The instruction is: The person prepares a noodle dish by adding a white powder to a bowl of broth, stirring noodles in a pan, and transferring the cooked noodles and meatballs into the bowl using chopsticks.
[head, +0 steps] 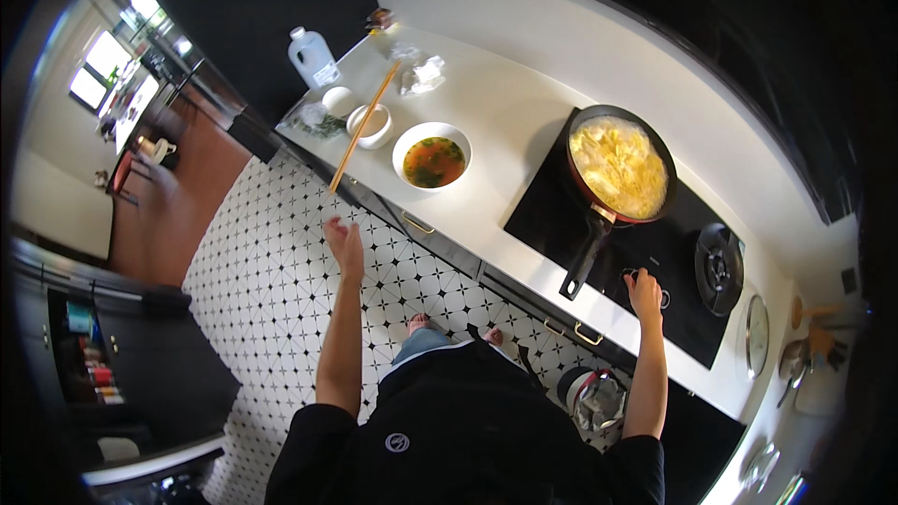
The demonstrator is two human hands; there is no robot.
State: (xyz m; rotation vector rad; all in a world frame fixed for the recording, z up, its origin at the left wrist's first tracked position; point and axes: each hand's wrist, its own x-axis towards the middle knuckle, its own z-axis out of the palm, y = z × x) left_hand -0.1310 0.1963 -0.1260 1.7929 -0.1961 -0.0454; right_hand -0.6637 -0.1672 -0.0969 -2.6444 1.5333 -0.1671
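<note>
My right hand [645, 296] is at the front of the black gas cooktop [537, 214], its fingertips pinched on a control knob [631, 272]. Just behind it stands a deep frying pan [593, 214] full of bubbling yellow food [619, 165] in liquid, its black handle [588, 256] pointing toward me. My left hand [344, 244] hangs over the tiled floor with curled fingers and holds nothing. Long wooden chopsticks [359, 137] lie across a small white bowl [379, 138], their ends jutting past the counter edge. Beside it sits a larger white bowl of reddish broth with green herbs [433, 163].
A plastic jug [311, 58], crumpled wrap [423, 76] and bagged herbs [316, 120] occupy the counter's left end. Right of the pan are a second burner [718, 269] and a glass lid [757, 337]. A lined bin [598, 400] stands on the floor by the drawers.
</note>
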